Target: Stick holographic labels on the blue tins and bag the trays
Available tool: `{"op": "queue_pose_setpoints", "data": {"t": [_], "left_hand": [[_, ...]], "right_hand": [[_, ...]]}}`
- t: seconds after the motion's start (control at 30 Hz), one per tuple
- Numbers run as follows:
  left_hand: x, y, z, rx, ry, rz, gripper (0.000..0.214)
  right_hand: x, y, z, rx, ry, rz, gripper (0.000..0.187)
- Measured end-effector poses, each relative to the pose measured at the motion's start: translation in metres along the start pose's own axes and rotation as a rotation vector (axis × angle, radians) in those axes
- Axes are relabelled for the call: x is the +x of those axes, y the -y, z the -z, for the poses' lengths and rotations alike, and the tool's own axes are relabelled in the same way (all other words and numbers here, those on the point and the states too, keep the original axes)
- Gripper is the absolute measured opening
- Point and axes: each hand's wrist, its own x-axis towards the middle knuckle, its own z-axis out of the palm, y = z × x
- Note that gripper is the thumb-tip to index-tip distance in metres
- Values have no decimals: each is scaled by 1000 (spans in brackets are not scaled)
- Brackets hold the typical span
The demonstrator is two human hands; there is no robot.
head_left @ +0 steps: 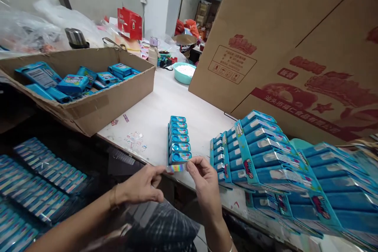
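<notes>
A short row of several small blue boxes [178,139] stands in a line on the white table [165,106], running away from me. Just in front of the nearest box, my left hand [144,185] and my right hand [205,181] together pinch a small shiny rainbow-coloured sticker [176,168] between thumb and fingers, at the table's near edge. Both hands are closed on it.
Stacks of filled blue display trays [265,157] lean at the right. An open cardboard box [88,102] with loose blue boxes sits at the left. A large cardboard carton [289,39] stands behind. More blue packs [35,181] lie below left. A teal bowl [183,73] is far back.
</notes>
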Motion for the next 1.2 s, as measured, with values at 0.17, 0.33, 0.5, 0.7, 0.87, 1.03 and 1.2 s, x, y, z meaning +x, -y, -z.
{"op": "queue_pose_setpoints", "data": {"t": [0.17, 0.33, 0.5, 0.7, 0.87, 1.03, 1.2], "left_hand": [[18, 0, -15, -267, -136, 42, 36], [33, 5, -3, -253, -224, 56, 49], [37, 10, -4, -224, -317, 101, 51], [44, 21, -12, -306, -351, 140, 51], [50, 31, -19, -400, -363, 177, 52], [63, 51, -31, -541, -300, 254, 60], [61, 62, -37, -448, -391, 292, 61]], "right_hand": [[11, -23, -9, 32, -12, -95, 24], [24, -32, -9, -24, -65, -111, 24], [31, -40, -15, -276, -164, -31, 24], [37, -47, -16, -603, -226, 176, 19], [41, -51, -14, -626, -226, 185, 15], [41, -62, -19, -529, -254, 146, 3], [44, -63, -8, -521, -256, 190, 12]]}}
